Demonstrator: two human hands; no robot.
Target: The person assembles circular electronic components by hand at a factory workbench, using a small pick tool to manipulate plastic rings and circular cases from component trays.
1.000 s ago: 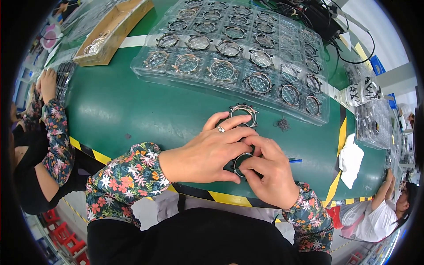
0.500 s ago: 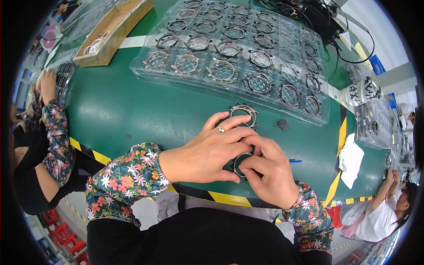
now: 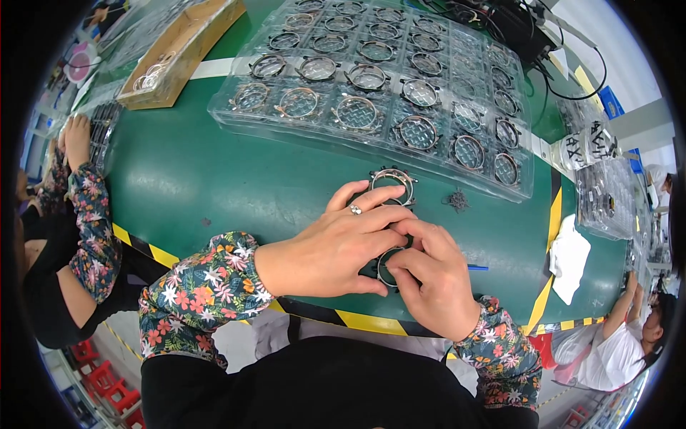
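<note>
A round watch case [image 3: 384, 269] with a thin metallic rim sits between my hands close to the table's near edge, partly covered by fingers. My left hand [image 3: 332, 256], a ring on one finger, holds its left side with thumb and index finger. My right hand [image 3: 437, 277] is closed, thumb and fingertips pinched at the case's right side; any small part between them is hidden. Just beyond, a second watch case [image 3: 409, 187] with dark lugs lies on the green table, and my left hand's outstretched fingers rest over its near part.
Clear plastic trays [image 3: 286, 130] of watch cases stand at the back. A pile of tiny dark parts [image 3: 457, 201] lies right of my fingers, a blue stick [image 3: 478, 267] beside my right hand. Further right is a white cloth [image 3: 569, 259]; far left, a cardboard box [image 3: 134, 100]. People sit on both sides.
Both hands stay on the same watch case in nearly the same pose. My right fingers have shifted very slightly at its rim; the view has moved a little.
</note>
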